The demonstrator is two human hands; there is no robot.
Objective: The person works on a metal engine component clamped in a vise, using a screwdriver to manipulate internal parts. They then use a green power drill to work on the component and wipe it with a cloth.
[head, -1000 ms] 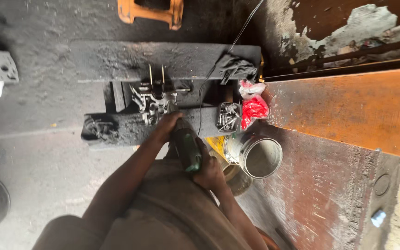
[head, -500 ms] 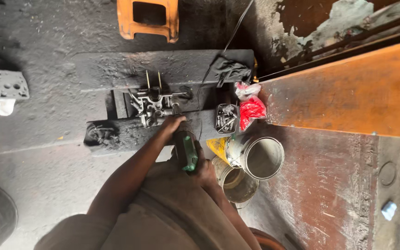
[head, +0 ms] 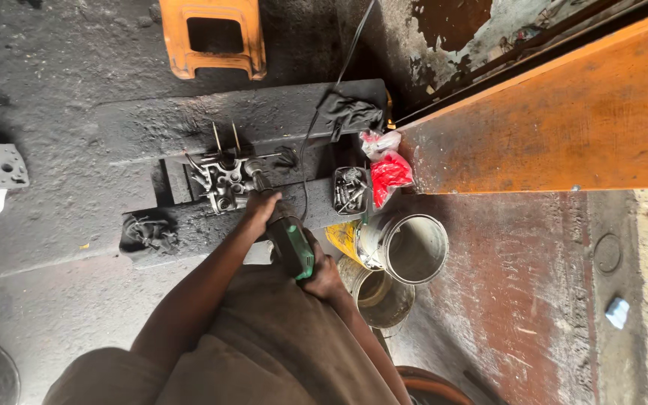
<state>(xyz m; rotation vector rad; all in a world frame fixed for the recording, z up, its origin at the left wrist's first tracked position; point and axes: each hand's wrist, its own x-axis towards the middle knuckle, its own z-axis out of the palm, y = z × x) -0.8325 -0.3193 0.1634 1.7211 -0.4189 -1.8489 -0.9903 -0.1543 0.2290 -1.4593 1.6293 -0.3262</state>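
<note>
A green and black power tool (head: 288, 238) points up and left at a grey metal engine part (head: 223, 180) with studs sticking up, lying on dark planks. My left hand (head: 262, 205) grips the front of the tool, close to the part. My right hand (head: 324, 276) holds the tool's rear end. The tool's tip touches the metal part near its right side. A black cable (head: 322, 97) runs from the tool up toward the wall.
A small tray of bolts (head: 349, 190) sits right of the part, with a red bag (head: 390, 174) beside it. Two metal cans (head: 412, 247) stand near my right hand. An orange stool (head: 213, 36) is at the top, an orange beam (head: 564, 127) at right.
The view has shifted, so the workpiece and stool sit lower in frame. Both hands stay on the tool, pressed against the metal part.
</note>
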